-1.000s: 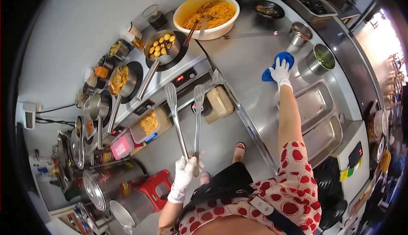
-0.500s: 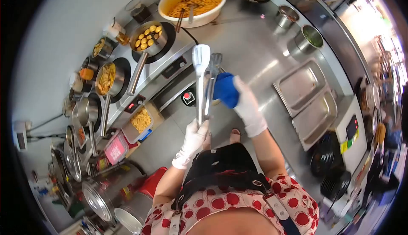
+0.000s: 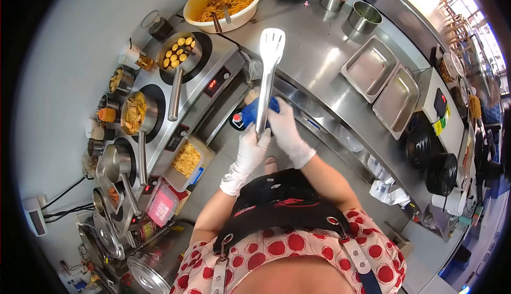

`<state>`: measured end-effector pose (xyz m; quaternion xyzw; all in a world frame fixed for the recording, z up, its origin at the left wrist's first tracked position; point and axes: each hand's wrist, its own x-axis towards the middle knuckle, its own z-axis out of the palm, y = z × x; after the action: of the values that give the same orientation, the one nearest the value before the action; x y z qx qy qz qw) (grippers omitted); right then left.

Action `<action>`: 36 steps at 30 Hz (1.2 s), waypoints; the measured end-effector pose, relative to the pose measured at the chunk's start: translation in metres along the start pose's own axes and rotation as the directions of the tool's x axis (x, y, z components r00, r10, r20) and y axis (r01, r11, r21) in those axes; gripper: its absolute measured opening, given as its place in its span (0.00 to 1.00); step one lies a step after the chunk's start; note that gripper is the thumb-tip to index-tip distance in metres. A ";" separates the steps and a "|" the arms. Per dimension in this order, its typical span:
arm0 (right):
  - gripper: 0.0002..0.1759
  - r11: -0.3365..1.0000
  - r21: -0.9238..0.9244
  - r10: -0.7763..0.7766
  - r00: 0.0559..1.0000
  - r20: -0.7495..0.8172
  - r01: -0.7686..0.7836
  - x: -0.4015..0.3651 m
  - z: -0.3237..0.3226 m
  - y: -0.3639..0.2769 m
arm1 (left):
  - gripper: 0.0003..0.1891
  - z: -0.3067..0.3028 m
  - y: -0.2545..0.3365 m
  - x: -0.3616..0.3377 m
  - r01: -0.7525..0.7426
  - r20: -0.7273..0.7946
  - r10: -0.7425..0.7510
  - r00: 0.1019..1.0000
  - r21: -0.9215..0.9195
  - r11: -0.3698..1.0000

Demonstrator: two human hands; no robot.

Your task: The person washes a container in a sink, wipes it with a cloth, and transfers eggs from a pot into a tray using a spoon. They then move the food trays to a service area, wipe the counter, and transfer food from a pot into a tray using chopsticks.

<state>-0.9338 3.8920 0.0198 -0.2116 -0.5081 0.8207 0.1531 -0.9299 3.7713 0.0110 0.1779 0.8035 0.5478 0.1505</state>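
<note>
My left hand (image 3: 247, 153), in a white glove, is closed around the lower end of metal tongs (image 3: 265, 84). Their slotted, spatula-like head points up and away from me, with the arms close together. A blue cloth (image 3: 248, 112) lies behind the tongs and against them. My right hand (image 3: 288, 131), also gloved, grips this cloth at the lower part of the tongs, just above my left hand; the tongs hide some of it. Below the cloth, a dark bottle with a red cap (image 3: 237, 117) is partly covered.
At left, a pan of eggs (image 3: 178, 54), a pan of food (image 3: 133, 112) and an empty saucepan (image 3: 116, 162) sit on cookers with handles toward me. A noodle tub (image 3: 255, 7) stands at the back. Metal trays (image 3: 395, 102) and steel pots (image 3: 365, 17) are on the right counter.
My right hand has brought the blue cloth from the right of the tongs inward, behind their lower part. The tongs' arms look closer together. The view has shifted.
</note>
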 end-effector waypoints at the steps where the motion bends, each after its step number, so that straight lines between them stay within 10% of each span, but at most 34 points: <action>1: 0.09 1.000 -0.009 0.015 0.998 0.057 -0.014 0.002 0.000 -0.006 | 0.07 -0.004 -0.001 -0.001 0.002 0.018 -0.002 1.000 0.020 1.000; 13: 0.13 0.996 -0.089 -0.029 0.998 -0.051 0.024 -0.009 -0.004 0.007 | 0.14 -0.019 0.021 -0.004 -0.020 0.135 0.038 0.990 -0.134 0.991; 14: 0.12 0.995 -0.100 -0.006 0.999 -0.044 0.002 -0.007 -0.009 0.002 | 0.15 -0.026 0.008 0.004 -0.321 0.030 0.320 0.947 0.041 0.946; 17: 0.09 0.971 -0.233 -0.040 0.998 0.044 0.050 -0.005 -0.017 -0.016 | 0.18 -0.055 0.030 0.040 -0.045 -0.094 0.041 0.995 -0.043 0.998; 21: 0.09 0.964 -0.264 0.026 0.993 0.119 0.006 -0.016 -0.005 -0.023 | 0.17 -0.033 0.023 0.103 0.278 0.408 0.011 0.913 -0.641 0.715; 23: 0.13 0.926 -0.351 -0.095 0.984 0.148 0.142 -0.016 -0.008 -0.009 | 0.16 -0.018 0.022 0.116 0.122 0.410 0.175 0.895 -0.604 0.788; 26: 0.14 0.970 -0.235 0.094 0.984 0.150 -0.057 -0.034 -0.017 -0.014 | 0.13 -0.009 0.023 0.122 0.234 0.428 0.184 0.885 -0.750 0.618; 29: 0.16 0.898 -0.135 0.440 0.842 0.312 -0.420 -0.049 -0.030 0.000 | 0.07 -0.008 0.017 0.137 0.272 0.332 0.032 0.943 -0.821 0.503; 32: 0.15 0.914 0.027 0.369 0.857 0.359 -0.405 -0.044 -0.044 0.025 | 0.09 0.001 0.004 0.147 0.384 0.318 -0.219 0.923 -0.697 0.606; 34: 0.15 0.938 -0.172 0.330 0.929 0.168 -0.302 -0.043 -0.052 0.009 | 0.09 0.003 -0.008 0.154 0.375 0.236 -0.293 0.926 -0.646 0.665; 36: 0.19 0.953 0.146 0.274 0.961 -0.030 -0.267 -0.043 -0.063 -0.003 | 0.10 0.001 -0.023 0.158 0.372 0.194 -0.331 0.924 -0.657 0.656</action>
<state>-0.8647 3.9216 0.0064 -0.2881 -0.4114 0.8622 0.0664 -1.0729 3.8356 -0.0181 -0.0332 0.5599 0.7589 0.3308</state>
